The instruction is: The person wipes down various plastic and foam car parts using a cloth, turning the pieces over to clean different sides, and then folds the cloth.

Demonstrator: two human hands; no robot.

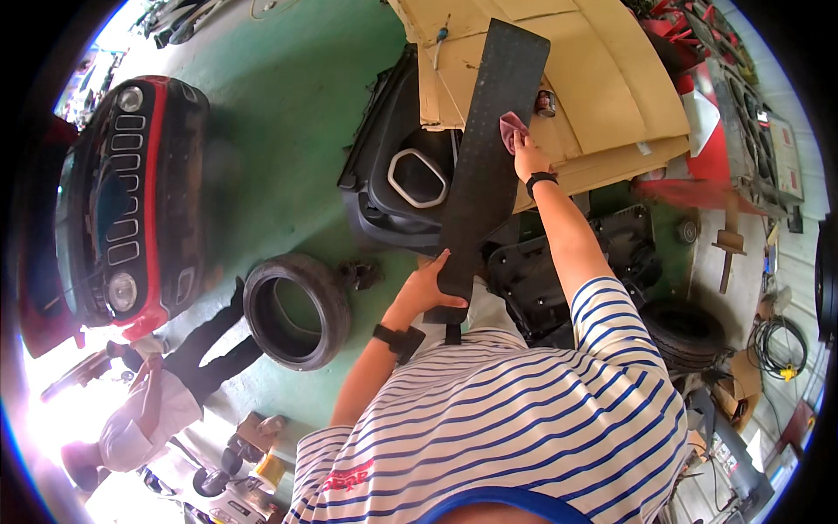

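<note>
My left hand (422, 288) grips the near end of a long dark flat panel (488, 144), thumb lying across its face. The panel slants away from my body, its far part over a flattened cardboard sheet (589, 72). In my right hand (529, 156) is a folded dull-pink cloth (512, 131), pressed against the panel's right edge. Just beyond that hand a small can (545, 103) sits on the cardboard. A screwdriver (442, 36) with a blue-and-black handle lies near the cardboard's left side.
Below the cardboard is a black moulded car part (406, 150) with a silver hexagonal trim. A loose tyre (298, 311) is at left on the green floor (281, 131). Farther left are a car front (124, 196) and a standing person (150, 412). Black panels (563, 275) and another tyre (684, 334) lie at right.
</note>
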